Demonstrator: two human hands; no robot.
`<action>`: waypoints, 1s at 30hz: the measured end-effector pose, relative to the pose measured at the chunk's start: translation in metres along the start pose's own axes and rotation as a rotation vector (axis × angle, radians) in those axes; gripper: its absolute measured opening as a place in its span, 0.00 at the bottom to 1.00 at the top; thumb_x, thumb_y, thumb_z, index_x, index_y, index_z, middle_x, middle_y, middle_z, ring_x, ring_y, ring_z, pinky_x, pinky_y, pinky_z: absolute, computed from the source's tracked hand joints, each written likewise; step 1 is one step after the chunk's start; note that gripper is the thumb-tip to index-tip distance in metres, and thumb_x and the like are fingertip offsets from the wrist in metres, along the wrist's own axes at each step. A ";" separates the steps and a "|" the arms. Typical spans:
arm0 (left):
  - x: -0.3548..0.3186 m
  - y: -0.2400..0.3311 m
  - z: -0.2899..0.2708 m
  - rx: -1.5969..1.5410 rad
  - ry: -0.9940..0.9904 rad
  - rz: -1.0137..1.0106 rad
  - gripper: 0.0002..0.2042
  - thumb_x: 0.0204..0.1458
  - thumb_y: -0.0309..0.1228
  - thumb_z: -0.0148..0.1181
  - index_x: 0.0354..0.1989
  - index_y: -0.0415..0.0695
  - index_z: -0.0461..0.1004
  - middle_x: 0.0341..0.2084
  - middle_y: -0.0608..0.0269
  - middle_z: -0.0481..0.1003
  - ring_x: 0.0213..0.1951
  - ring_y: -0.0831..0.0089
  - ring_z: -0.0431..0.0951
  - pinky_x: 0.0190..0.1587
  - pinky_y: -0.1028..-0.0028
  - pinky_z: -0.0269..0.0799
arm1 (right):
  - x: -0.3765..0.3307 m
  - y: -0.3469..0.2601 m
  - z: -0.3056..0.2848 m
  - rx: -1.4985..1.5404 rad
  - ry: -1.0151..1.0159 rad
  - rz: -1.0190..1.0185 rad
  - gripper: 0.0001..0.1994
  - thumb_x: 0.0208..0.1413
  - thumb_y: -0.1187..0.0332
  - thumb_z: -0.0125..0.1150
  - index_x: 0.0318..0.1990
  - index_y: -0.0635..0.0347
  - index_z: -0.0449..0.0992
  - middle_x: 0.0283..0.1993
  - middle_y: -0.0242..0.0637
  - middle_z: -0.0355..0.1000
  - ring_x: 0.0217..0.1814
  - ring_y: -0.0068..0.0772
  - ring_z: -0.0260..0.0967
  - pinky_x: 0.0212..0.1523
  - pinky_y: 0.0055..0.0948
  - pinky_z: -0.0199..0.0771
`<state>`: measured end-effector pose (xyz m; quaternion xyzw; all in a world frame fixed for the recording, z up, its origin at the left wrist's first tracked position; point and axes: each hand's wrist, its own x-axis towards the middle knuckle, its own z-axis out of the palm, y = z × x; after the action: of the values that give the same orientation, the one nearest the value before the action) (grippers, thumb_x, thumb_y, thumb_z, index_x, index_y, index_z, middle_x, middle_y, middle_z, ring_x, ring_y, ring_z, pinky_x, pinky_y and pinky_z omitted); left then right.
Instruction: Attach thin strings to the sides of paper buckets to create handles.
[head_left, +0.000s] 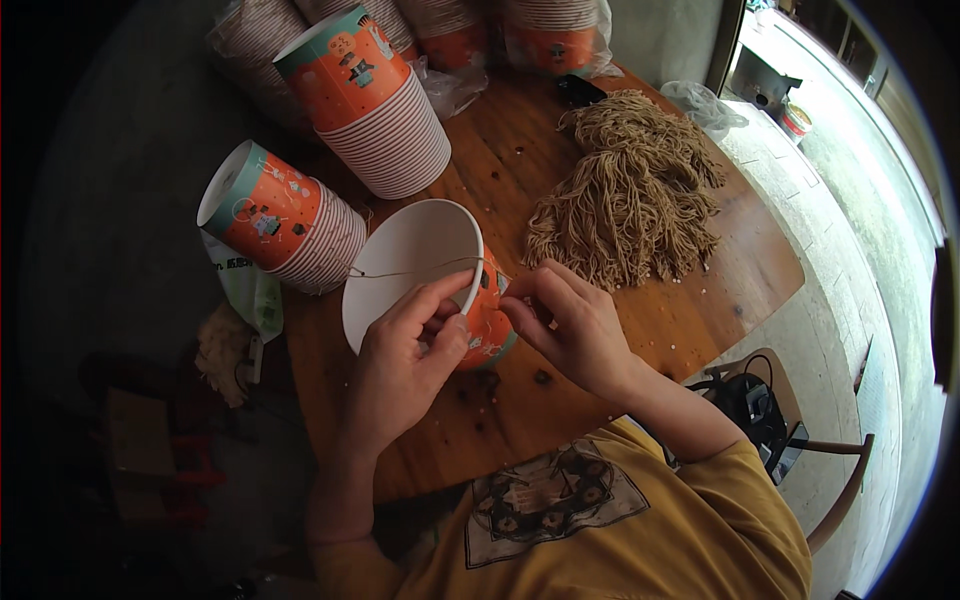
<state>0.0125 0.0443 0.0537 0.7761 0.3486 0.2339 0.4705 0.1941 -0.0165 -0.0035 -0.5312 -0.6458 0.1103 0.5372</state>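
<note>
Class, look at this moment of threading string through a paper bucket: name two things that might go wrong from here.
1. The left hand pinches the paper bucket by its rim alone; the thin wall may buckle.
2. The string across the mouth looks thin; a hard pull by the right hand might tear the hole or snap it.

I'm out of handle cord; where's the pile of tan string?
In the head view, the pile of tan string lies on the wooden table, up and to the right of the right hand, right of the stacked paper cups.
</note>
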 end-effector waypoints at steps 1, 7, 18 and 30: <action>0.000 0.000 0.000 -0.007 0.006 -0.004 0.17 0.54 0.23 0.52 0.54 0.41 0.68 0.34 0.61 0.72 0.34 0.77 0.73 0.35 0.77 0.72 | 0.000 0.001 0.001 0.006 0.016 -0.035 0.06 0.51 0.72 0.62 0.33 0.61 0.71 0.28 0.36 0.67 0.24 0.34 0.68 0.24 0.30 0.68; -0.001 0.001 0.000 -0.004 0.012 -0.008 0.18 0.54 0.23 0.52 0.55 0.42 0.68 0.34 0.61 0.72 0.34 0.78 0.73 0.36 0.77 0.71 | 0.001 -0.002 0.002 -0.008 0.080 -0.046 0.06 0.51 0.72 0.63 0.33 0.61 0.71 0.28 0.37 0.66 0.24 0.34 0.67 0.24 0.29 0.68; -0.002 0.012 0.016 0.141 0.126 0.123 0.18 0.52 0.21 0.58 0.52 0.44 0.70 0.28 0.63 0.70 0.29 0.77 0.72 0.31 0.75 0.70 | 0.003 -0.004 0.008 0.835 0.018 0.449 0.10 0.62 0.64 0.53 0.37 0.62 0.72 0.31 0.20 0.68 0.30 0.09 0.59 0.29 0.13 0.59; 0.003 0.001 0.019 0.582 0.280 0.510 0.08 0.48 0.20 0.60 0.37 0.42 0.71 0.27 0.59 0.69 0.29 0.61 0.74 0.30 0.65 0.70 | 0.001 -0.006 0.006 0.812 -0.152 0.434 0.12 0.61 0.64 0.54 0.38 0.66 0.74 0.34 0.28 0.73 0.36 0.12 0.66 0.39 0.18 0.67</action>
<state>0.0283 0.0356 0.0465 0.8989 0.2573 0.3381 0.1065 0.1857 -0.0153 -0.0007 -0.3912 -0.4620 0.5023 0.6175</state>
